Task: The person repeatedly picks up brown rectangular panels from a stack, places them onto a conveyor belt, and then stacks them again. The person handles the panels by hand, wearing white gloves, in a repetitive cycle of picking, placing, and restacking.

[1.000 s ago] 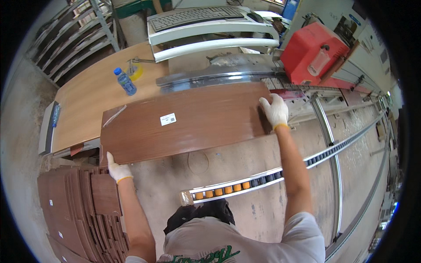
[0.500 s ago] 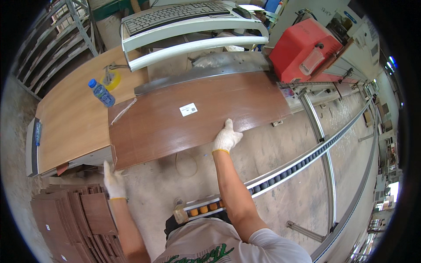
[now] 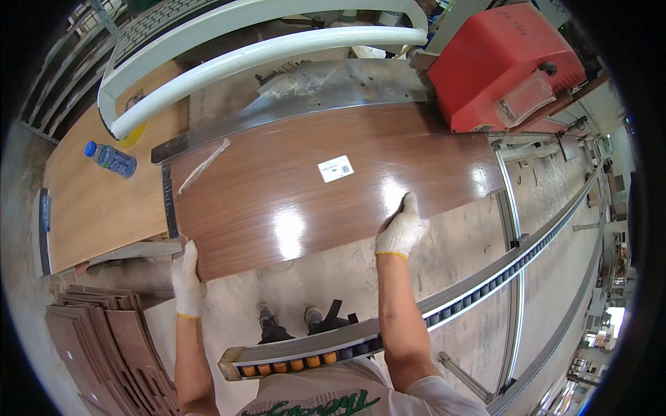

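Observation:
A wide brown wood-grain board [image 3: 277, 229] lies in front of me, with a white label [image 3: 336, 168] and a pale strip [image 3: 204, 166] on top. My left hand [image 3: 187, 281], in a white knit glove, grips its near left corner. My right hand [image 3: 404, 229], gloved alike, holds the near edge right of the middle, thumb on top and the other fingers hidden beneath. The board's far edge runs along a metal machine bed [image 3: 340, 87], and its far right corner reaches the red machine housing [image 3: 503, 66].
Left stands a light wood table [image 3: 104, 208] with a blue-capped bottle [image 3: 111, 159] and yellow tape roll [image 3: 133, 134]. Stacked brown boards [image 3: 104, 340] lie lower left. A roller rail [image 3: 472, 291] crosses close before me. A white bar [image 3: 270, 52] spans above the machine bed.
The board has shifted right along the machine bed, its right end nearer the red housing. My left hand has closed round the near left corner. My view has also shifted.

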`<state>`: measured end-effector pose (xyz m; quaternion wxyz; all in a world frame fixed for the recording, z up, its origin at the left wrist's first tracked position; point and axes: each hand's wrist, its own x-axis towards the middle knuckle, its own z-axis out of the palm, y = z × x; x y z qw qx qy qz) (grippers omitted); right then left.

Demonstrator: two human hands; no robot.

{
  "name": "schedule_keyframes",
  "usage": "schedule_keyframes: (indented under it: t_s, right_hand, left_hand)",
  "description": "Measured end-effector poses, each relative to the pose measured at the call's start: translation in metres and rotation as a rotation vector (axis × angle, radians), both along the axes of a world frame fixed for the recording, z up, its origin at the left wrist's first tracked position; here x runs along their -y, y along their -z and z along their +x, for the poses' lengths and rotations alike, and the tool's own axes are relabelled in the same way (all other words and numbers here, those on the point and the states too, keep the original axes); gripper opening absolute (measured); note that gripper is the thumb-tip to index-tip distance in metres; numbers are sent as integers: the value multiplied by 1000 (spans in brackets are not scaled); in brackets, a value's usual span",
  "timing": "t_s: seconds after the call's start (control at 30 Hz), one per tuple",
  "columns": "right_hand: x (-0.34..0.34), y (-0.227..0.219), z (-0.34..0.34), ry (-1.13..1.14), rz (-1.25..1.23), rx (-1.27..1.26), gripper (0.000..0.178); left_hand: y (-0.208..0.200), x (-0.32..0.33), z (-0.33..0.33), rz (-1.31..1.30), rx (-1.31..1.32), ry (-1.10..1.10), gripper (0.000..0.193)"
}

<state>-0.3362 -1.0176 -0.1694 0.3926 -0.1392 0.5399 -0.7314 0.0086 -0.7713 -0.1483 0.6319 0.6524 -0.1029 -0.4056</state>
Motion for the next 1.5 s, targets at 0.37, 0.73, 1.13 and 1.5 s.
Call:
schedule_keyframes:
  t_s: [0.37,0.73,1.13,1.5]
  right_hand:
    - [72,-2,-100,79,-55,95,26]
    - [-81,-42,102,-98,252,96,75]
    - [9,-18,-21,-53,-97,148,70]
    - [107,12,-171,-533,86,-69,61]
  left_hand:
    - [-12,77,-118,198,69,119,71]
    - [-11,146,-164,186,973,891,84]
    - [-36,1,-80,338,498,668,64]
    - [1,-290,-14,770,570,292,54]
